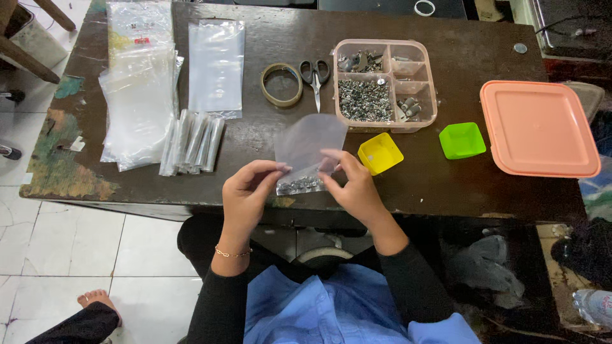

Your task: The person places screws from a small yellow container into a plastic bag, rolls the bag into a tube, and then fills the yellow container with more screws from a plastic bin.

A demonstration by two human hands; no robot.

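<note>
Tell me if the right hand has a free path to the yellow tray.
Probably yes: the yellow tray sits right beside the right hand with nothing between them, though both hands are holding the small plastic bag.

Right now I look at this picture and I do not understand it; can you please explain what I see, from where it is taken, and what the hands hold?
The one picture comes from a camera worn on a person's head, looking down at their two bare hands over a dark wooden table. The left hand and right hand together hold a small clear plastic bag with small metal parts in its bottom. On the table lie a divided box of screws, scissors, a tape roll, a yellow cup, a green cup, an orange lid, a stack of empty bags and filled rolled packets.
</note>
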